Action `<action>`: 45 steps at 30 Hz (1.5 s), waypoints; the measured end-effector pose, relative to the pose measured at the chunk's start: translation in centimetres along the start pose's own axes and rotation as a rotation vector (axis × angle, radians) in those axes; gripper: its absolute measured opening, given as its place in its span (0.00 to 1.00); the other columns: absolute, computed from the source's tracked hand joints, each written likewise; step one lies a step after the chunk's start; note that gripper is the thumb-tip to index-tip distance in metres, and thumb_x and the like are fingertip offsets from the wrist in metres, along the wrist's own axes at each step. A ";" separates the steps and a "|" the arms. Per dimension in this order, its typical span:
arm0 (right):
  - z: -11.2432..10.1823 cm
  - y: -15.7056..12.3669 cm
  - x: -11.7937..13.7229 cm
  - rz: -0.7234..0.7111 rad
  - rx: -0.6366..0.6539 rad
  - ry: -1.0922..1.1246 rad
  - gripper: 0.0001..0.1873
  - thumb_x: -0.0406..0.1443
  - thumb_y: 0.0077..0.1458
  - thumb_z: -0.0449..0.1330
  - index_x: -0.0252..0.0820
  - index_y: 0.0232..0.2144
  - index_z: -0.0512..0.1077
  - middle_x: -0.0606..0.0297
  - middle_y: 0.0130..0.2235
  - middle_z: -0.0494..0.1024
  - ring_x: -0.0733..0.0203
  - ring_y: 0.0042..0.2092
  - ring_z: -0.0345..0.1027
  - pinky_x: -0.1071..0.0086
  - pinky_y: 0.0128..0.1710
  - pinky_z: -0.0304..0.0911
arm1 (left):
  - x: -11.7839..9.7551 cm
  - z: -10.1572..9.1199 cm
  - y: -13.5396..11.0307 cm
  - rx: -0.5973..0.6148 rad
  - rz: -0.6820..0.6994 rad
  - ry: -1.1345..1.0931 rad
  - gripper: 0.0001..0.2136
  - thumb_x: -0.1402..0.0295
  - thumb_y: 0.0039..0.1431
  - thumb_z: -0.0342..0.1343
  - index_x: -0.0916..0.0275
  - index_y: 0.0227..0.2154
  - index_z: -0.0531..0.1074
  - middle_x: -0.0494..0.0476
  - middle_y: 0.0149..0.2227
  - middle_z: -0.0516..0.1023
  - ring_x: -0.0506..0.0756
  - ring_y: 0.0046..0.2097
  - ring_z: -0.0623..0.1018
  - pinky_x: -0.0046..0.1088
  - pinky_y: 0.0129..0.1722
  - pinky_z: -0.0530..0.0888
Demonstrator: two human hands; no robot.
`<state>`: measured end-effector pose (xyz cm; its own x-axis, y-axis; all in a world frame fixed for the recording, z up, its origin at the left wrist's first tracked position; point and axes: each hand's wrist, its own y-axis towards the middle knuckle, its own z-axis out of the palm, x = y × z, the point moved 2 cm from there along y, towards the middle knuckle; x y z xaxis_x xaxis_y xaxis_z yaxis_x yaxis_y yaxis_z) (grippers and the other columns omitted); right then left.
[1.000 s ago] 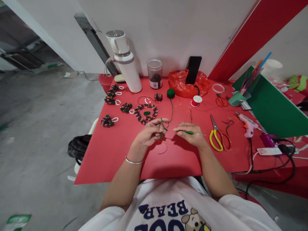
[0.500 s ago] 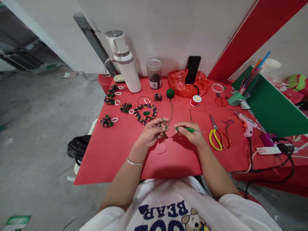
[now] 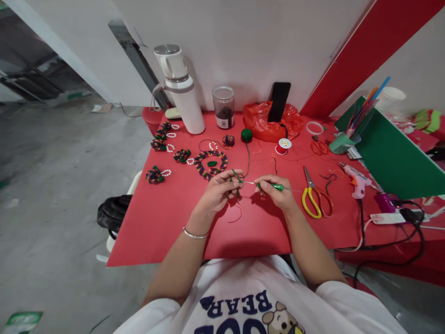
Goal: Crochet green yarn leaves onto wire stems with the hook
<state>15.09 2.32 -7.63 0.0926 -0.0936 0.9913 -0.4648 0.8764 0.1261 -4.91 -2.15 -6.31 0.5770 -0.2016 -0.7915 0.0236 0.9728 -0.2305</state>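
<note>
The fingers of my left hand (image 3: 219, 192) are pinching looped green yarn (image 3: 237, 175), and those of my right hand (image 3: 280, 195) are gripping a green-handled hook (image 3: 278, 187). The hook's tip, held clear a second ago, is now reaching the yarn at the left fingertips, so I am judging that it is starting to work the loop. Both forearms are slanting inward over the desk (image 3: 153, 232), the hands nearly meeting
</note>
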 end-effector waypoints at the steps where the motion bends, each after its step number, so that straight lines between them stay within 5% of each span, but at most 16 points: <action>1: 0.0 0.0 0.0 0.001 0.000 -0.002 0.17 0.50 0.59 0.67 0.44 0.39 0.83 0.64 0.28 0.82 0.66 0.26 0.69 0.73 0.26 0.64 | 0.0 0.0 0.0 0.000 0.000 0.000 0.19 0.74 0.41 0.71 0.67 0.40 0.80 0.50 0.24 0.75 0.47 0.23 0.72 0.19 0.18 0.61; 31: 0.3 0.0 0.6 -0.012 -0.019 -0.048 0.18 0.52 0.58 0.66 0.44 0.37 0.83 0.64 0.28 0.81 0.65 0.27 0.70 0.70 0.28 0.66 | -0.1 0.4 -0.2 0.015 0.003 0.038 0.19 0.72 0.41 0.73 0.67 0.40 0.81 0.51 0.24 0.77 0.45 0.21 0.70 0.19 0.19 0.62; 45: 0.2 0.2 0.3 -0.025 -0.026 -0.054 0.18 0.50 0.59 0.66 0.42 0.37 0.82 0.64 0.28 0.81 0.66 0.26 0.68 0.72 0.28 0.66 | 0.3 0.3 0.0 -0.019 -0.028 0.042 0.13 0.71 0.39 0.73 0.66 0.30 0.81 0.54 0.23 0.79 0.45 0.19 0.69 0.18 0.17 0.61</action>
<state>14.84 2.38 -7.34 0.0560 -0.1397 0.9886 -0.4401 0.8853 0.1500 -4.54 -2.14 -6.39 0.5411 -0.2341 -0.8077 0.0241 0.9644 -0.2634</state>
